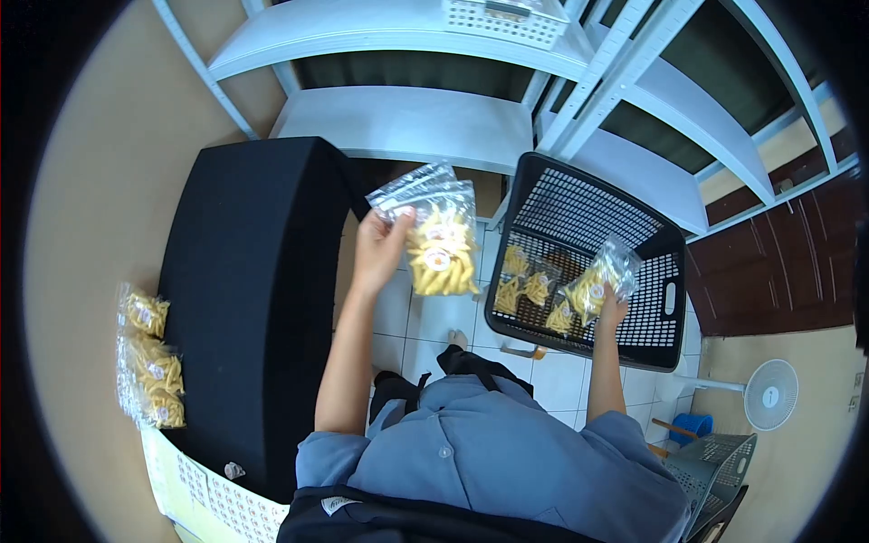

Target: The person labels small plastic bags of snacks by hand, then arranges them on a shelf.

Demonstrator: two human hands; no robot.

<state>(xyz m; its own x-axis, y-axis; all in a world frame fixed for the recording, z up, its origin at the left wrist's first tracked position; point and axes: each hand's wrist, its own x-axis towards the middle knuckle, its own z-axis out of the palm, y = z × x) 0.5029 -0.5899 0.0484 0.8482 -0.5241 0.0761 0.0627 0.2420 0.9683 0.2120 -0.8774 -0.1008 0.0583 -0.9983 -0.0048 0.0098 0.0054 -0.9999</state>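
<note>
My left hand [380, 246] is closed on the upper part of clear zip bags of yellow stick snacks [442, 249], at least two layered together, with a round label on the front one. They hang in front of me, above the tiled floor. Over the black basket [593, 357], my right hand [613, 309] grips another bag of yellow snacks [593, 282]. Part of that bag is hidden by the fingers. Several similar snack bags [538, 288] lie on the basket's bottom, left of my right hand.
A black-covered table [226, 299] stands at left, with more snack bags [156, 362] along its far left edge and label sheets [226, 498] near its lower end. White metal shelves [407, 122] rise ahead, one bearing a white basket [507, 23]. A fan [770, 395] stands at right.
</note>
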